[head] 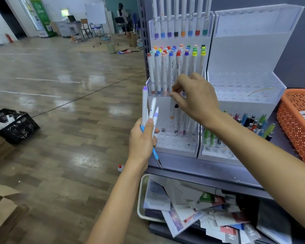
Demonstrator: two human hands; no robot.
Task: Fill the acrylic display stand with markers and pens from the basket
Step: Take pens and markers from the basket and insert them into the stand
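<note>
While the left hand [143, 138] hangs off the shelf's left front corner, it grips a bunch of white markers [152, 110], one with a purple cap, plus a blue pen [154, 152] that points tip-down. Fingers wrapped round the bunch, thumb pressed across the front.

Right hand [194, 97] reaches in from the right, across the front of the left acrylic display stand [176, 148]. Its fingers are curled and pinch the top of an orange-tipped marker [171, 113], which hangs upright, orange end down, over the holes of the stand's lowest tier, not yet seated.

Left stand sits at the shelf's [201, 169] left end. Top tier holds a row of markers, coloured ends down. Middle tier is packed with capped markers, caps up. Lowest tier is part filled, with a few markers at the back.

Second stand [245, 59] stands just beside it, to the right; upper tiers bare, lowest tier holds green markers and assorted pens.

Orange basket [296, 131] sits at the shelf's right end, near the second stand, with some packets inside.

Below the shelf is a tray [141, 196] heaped with printed cards. A black crate [25, 127] stands on the floor, well off to the left.
</note>
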